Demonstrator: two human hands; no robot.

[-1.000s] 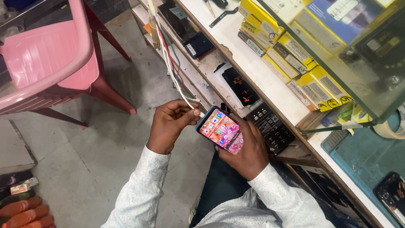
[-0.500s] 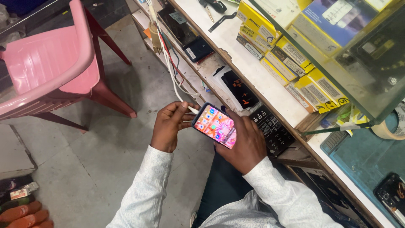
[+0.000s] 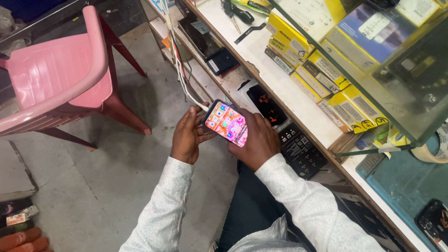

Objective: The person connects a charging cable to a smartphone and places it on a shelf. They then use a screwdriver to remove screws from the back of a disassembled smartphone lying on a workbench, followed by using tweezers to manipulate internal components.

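A smartphone (image 3: 227,123) with a lit, colourful screen lies in my right hand (image 3: 259,144), which grips it from below and from the right side. My left hand (image 3: 188,134) pinches a white cable plug (image 3: 202,106) at the phone's upper left end, thumb on the phone's edge. The white cable (image 3: 176,56) runs up from there toward the shelf. Both arms wear white sleeves. Whether the plug sits in the port is hidden by my fingers.
A pink plastic chair (image 3: 60,79) stands at the left on the grey floor. To the right runs a white counter (image 3: 275,70) with yellow boxes (image 3: 322,74), a lower shelf with black devices (image 3: 298,149) and a teal mat (image 3: 406,186) holding a dark phone (image 3: 434,221).
The hands with the phone have stayed together in mid-frame; the view has shifted slightly. The left fingers remain on the cable plug at the phone's end.
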